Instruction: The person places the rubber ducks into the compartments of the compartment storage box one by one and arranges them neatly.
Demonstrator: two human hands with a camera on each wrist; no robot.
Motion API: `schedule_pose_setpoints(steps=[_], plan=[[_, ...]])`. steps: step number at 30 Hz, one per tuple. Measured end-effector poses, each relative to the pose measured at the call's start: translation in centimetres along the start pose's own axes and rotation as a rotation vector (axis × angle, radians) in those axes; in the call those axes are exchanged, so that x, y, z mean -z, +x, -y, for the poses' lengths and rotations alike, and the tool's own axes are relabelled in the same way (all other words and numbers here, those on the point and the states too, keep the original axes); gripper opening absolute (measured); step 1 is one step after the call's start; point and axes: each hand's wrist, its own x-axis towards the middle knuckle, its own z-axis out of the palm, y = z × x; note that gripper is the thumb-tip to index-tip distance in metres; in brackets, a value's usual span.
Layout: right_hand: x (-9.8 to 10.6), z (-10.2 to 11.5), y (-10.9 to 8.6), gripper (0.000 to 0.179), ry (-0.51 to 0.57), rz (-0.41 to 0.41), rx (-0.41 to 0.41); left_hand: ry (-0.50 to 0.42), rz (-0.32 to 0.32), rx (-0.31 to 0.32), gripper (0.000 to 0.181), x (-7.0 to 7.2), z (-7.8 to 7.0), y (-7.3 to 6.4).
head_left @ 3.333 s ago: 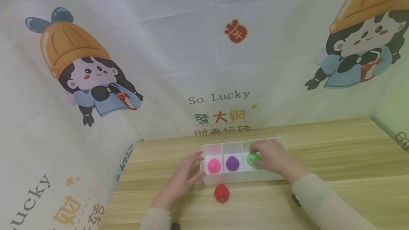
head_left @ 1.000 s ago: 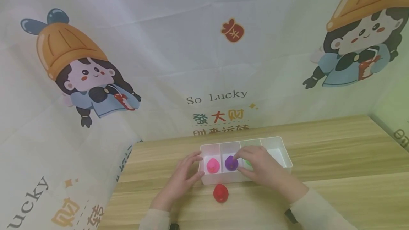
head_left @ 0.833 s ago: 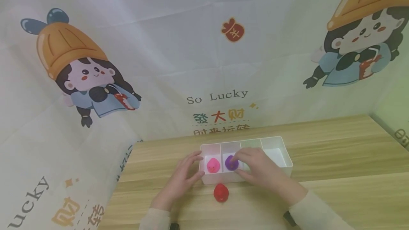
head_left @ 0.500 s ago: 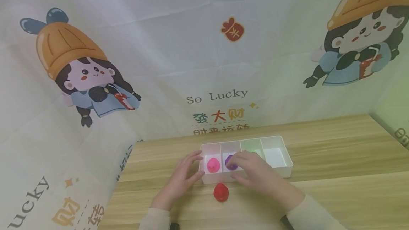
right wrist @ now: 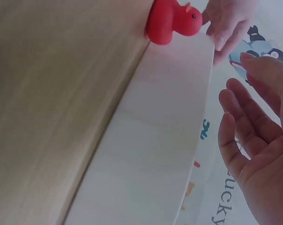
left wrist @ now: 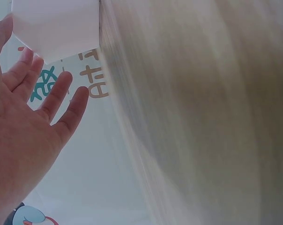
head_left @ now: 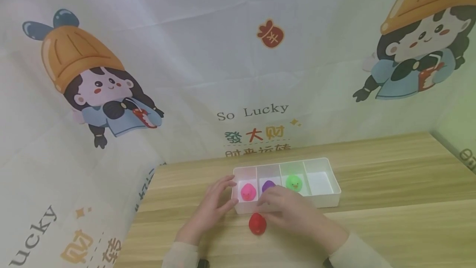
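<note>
A white box point(head_left: 297, 202) with a row of compartments stands on the table. From the left it holds a pink rubber duck point(head_left: 248, 192), a purple one point(head_left: 268, 185) partly behind my fingers, and a green one point(head_left: 293, 183); the rightmost compartment is bare. A red rubber duck point(head_left: 257, 223) sits on the table before the box's front wall. At the box's left end, my left hand point(head_left: 213, 208) touches the wall with spread fingers. My right hand point(head_left: 288, 208) hovers above the front wall, fingers loosely bent and nothing in them, thumb close beside the red duck.
The wooden table point(head_left: 390, 181) meets a printed cloth backdrop point(head_left: 193, 69) behind the box. More of the cloth hangs on the left and right sides.
My right hand has left the green duck, passed over the purple one and come forward and left to the red duck. The green duck now shows fully. My left hand stays put.
</note>
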Motion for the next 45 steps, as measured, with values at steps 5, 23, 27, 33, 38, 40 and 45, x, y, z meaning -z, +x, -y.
schedule_pose_setpoints(steps=[5,23,27,33,38,40,45], plan=[[-0.7,0.5,-0.3,0.019,0.004,0.044,-0.053,-0.003,-0.008,-0.002,0.046,-0.1,0.0,-0.1],[-2.6,1.1,0.0,0.028,-0.148,0.113,-0.087,0.003,0.009,0.017,0.047,0.1,-0.1,0.0],[-2.8,1.2,0.1,0.031,-0.136,0.118,-0.105,0.009,0.005,0.011,0.047,0.0,-0.1,0.0],[-3.1,1.1,0.0,0.035,-0.127,0.132,-0.131,0.005,-0.002,0.009,0.046,-0.1,-0.1,0.1],[-3.4,0.9,0.1,0.033,-0.095,0.142,-0.135,0.003,0.004,0.013,0.045,0.0,-0.1,0.0],[-3.5,1.0,0.1,0.031,-0.075,0.143,-0.135,0.001,0.006,0.017,0.046,0.0,-0.1,0.0],[-3.6,1.1,0.1,0.026,-0.051,0.15,-0.139,0.002,0.003,0.017,0.047,-0.1,-0.1,0.0]])
